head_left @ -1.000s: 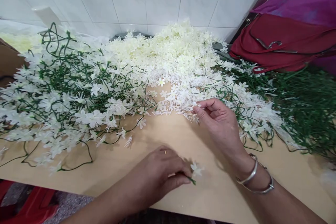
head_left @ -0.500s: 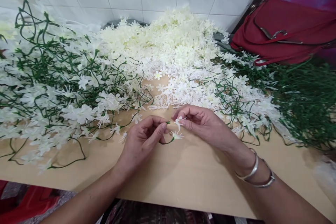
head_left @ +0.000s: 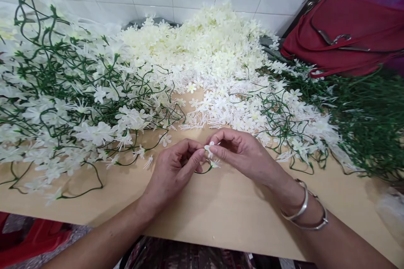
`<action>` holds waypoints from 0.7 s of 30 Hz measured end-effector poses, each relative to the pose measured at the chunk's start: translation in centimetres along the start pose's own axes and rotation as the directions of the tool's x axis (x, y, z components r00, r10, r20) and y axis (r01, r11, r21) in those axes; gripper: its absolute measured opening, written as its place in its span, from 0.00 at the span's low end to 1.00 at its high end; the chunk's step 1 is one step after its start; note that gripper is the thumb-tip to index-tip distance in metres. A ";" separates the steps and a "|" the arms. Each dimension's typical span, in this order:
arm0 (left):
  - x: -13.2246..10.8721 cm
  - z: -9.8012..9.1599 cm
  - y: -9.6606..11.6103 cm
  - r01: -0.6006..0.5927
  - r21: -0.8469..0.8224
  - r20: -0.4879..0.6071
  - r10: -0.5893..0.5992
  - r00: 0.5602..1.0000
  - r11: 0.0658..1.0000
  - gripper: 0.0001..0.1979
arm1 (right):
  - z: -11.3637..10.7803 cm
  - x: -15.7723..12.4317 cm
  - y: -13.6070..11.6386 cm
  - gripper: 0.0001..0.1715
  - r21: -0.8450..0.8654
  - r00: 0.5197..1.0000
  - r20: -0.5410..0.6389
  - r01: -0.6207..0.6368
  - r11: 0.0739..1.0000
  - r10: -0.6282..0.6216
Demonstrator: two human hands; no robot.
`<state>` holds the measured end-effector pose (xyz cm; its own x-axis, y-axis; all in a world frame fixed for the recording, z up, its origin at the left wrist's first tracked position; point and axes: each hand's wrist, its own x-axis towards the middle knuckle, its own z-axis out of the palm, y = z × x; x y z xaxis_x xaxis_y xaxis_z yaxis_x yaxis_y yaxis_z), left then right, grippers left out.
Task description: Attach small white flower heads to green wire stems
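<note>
My left hand [head_left: 175, 169] and my right hand [head_left: 244, 154] meet above the bare front strip of the light wooden table [head_left: 221, 214]. The left pinches a short green stem [head_left: 206, 171] that carries one small white flower. The right pinches a loose white flower [head_left: 208, 148] with a thin plastic stalk, its tip touching the end of the stem at my left fingertips. Just behind my hands lies a heap of loose white flowers [head_left: 217, 109]. Silver bangles ring my right wrist.
Green vines with white flowers [head_left: 69, 96] cover the table's left half. A cream flower pile [head_left: 205, 46] rises against the tiled wall. Bare green stems [head_left: 366, 122] spread at the right below a red bag [head_left: 347, 38]. A red stool shows under the table's left edge.
My left hand rose from the table's front edge with its stem. My right hand left the loose heap with one flower. The two have come together, flower against stem.
</note>
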<state>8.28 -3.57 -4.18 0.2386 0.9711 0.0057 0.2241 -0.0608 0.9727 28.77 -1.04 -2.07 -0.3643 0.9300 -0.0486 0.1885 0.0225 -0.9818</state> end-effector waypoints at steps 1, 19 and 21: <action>0.0 0.0 0.0 -0.002 0.014 -0.004 0.002 1.000 1.000 0.14 | 0.1 -0.1 0.1 0.13 0.000 1.000 -0.006 -0.002 1.000 0.002; 0.0 0.2 -0.5 -0.006 -0.009 -0.025 0.006 1.000 1.000 0.13 | 0.8 0.7 1.0 0.10 0.062 1.000 0.015 0.013 0.998 -0.014; 0.2 0.4 -0.5 -0.007 -0.044 -0.026 0.006 1.000 0.999 0.12 | 0.6 0.9 1.1 0.11 0.075 0.999 0.026 0.024 0.997 -0.026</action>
<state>8.56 -3.48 -4.72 0.2154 0.9764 0.0175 0.1804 -0.0574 0.9819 28.08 -0.45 -3.29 -0.3926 0.9193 -0.0275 0.1104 0.0174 -0.9937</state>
